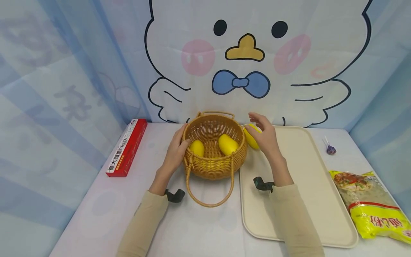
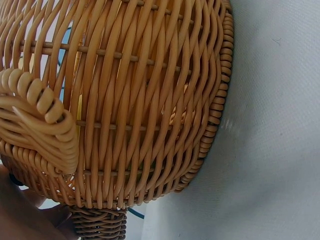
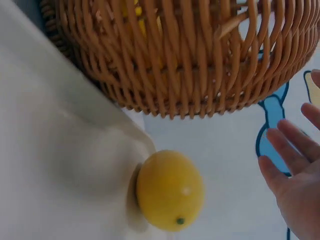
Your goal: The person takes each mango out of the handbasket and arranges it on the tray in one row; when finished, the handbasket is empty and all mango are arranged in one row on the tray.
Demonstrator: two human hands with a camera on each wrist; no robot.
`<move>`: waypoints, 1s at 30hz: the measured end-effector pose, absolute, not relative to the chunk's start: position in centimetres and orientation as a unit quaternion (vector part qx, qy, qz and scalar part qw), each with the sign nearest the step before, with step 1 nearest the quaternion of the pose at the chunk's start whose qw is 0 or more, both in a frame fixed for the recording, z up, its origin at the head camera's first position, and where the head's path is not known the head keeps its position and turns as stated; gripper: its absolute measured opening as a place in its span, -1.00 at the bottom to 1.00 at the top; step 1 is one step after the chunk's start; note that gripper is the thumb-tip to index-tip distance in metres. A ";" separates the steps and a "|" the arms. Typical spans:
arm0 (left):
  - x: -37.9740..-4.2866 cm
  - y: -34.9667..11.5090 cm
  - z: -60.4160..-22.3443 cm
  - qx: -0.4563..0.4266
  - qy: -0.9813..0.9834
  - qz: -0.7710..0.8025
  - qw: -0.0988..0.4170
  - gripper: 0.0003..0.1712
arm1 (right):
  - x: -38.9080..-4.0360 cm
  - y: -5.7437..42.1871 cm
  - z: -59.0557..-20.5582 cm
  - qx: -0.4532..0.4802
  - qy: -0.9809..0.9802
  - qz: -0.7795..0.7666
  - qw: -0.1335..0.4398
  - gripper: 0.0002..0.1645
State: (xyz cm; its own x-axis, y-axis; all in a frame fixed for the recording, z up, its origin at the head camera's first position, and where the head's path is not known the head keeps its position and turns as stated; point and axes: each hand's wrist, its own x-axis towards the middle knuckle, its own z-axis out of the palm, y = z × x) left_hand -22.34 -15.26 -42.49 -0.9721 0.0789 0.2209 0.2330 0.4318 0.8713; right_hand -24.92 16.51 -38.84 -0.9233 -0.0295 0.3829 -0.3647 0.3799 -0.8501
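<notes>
A round wicker basket (image 1: 212, 169) stands at the back middle of the table, its front handle folded down toward me. Two yellow lemons lie inside, one at the left (image 1: 197, 148) and one at the right (image 1: 228, 144). My left hand (image 1: 175, 150) holds the basket's left side, thumb by the rim; its fingers are partly hidden. Right of the basket, a third lemon (image 3: 170, 190) sits at the tray's back left corner. My right hand (image 1: 267, 139) is just above and beside this lemon, fingers spread, with a gap between them in the right wrist view.
The beige tray (image 1: 302, 185) lies right of the basket. Beyond its right edge are a wrapped lollipop (image 1: 330, 149) and a yellow food bag (image 1: 369, 207). A red pasta box (image 1: 131, 150) lies at the left. A printed curtain (image 1: 244, 103) hangs behind the table.
</notes>
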 end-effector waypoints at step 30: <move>-22.1 -15.2 -42.2 -0.096 -0.838 -0.532 0.072 -0.27 | -21.8 11.7 -35.7 0.312 -0.823 0.443 0.170 -0.35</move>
